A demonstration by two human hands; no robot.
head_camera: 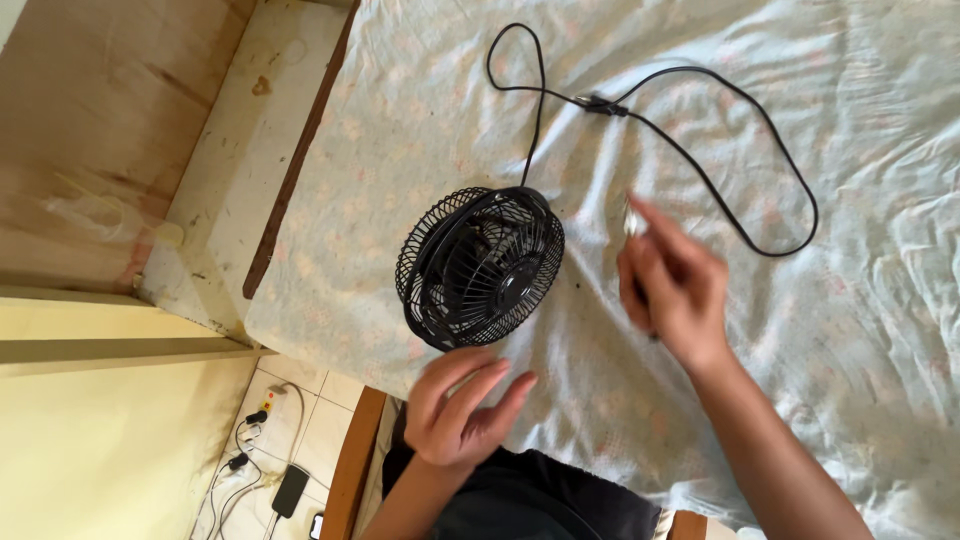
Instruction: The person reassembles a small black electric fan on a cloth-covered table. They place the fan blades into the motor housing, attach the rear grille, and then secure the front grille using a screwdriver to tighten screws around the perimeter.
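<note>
Left hand open-fingered, empty, just near of black fan on bed; right hand blurred, pinching small silvery thing.

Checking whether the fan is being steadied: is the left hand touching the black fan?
Cannot tell. In the head view the left hand sits right below the black fan, fingertips reaching its lower rim, but neither contact nor a gap shows plainly.

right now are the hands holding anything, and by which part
The right hand pinches a small silvery object at its fingertips; motion blur hides what it is. The left hand holds nothing, open beside the black wire-cage fan.
</note>
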